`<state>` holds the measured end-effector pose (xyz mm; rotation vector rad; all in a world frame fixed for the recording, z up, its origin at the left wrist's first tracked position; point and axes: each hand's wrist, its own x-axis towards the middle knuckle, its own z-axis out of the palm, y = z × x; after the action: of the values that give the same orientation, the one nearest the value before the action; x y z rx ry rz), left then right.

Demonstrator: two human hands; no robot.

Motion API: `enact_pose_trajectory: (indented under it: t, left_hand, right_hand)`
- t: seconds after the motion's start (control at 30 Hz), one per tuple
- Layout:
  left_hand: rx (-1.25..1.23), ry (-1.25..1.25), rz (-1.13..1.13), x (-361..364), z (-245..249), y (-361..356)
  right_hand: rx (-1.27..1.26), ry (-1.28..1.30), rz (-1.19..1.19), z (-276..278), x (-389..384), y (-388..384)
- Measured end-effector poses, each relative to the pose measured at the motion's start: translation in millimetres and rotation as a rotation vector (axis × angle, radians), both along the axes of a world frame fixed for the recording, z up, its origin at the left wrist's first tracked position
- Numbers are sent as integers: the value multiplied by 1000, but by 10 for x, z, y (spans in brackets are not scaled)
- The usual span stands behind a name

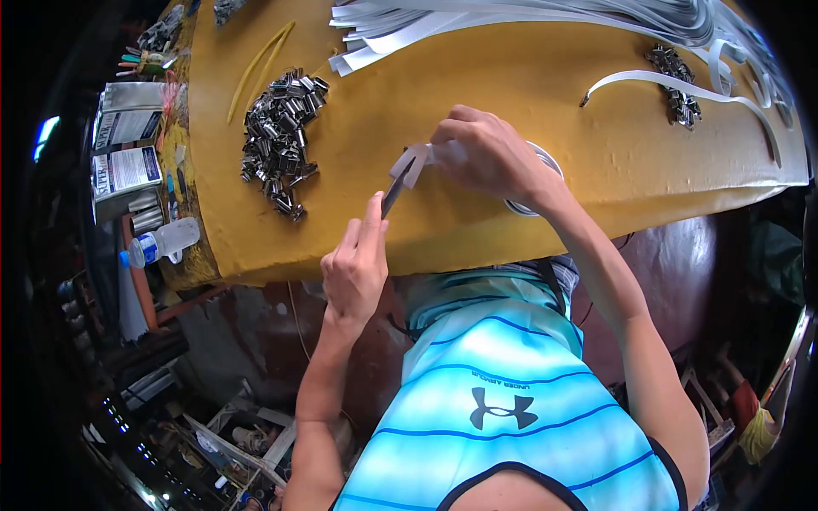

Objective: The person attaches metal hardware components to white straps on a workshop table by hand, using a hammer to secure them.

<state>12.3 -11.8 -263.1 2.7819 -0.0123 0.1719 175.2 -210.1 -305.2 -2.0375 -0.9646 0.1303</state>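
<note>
My left hand (356,264) is closed around a slim dark metal tool (394,192) that looks like tweezers or narrow scissors. Its tip meets a short white strap end (410,170), which bends over beside it. Just to the right, my right hand (486,153) pinches the same white strap, its fingers curled. A coil of white strap (550,160) lies partly hidden under my right forearm. On the left, a pile of shiny metal clips (281,132) rests on the yellow-covered table (375,111).
Many long white straps (528,17) lie along the far edge. A single strap (673,83) with a metal end and a smaller clip pile (676,85) are at right. A plastic bottle (170,241), a yellow cord (256,68) and printed packets (126,175) stand left. Someone sits at far right.
</note>
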Motion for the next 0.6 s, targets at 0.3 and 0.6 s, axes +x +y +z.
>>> enact_pose_trajectory:
  t: [0.3,0.6]
  left_hand:
    - [35,-91,-45,63,-30,56]
    - [-140,-174,-21,56,73,30]
  right_hand:
    - [-34,-7,-2,30,14,1]
    - [-49,24,-5,18,11,0]
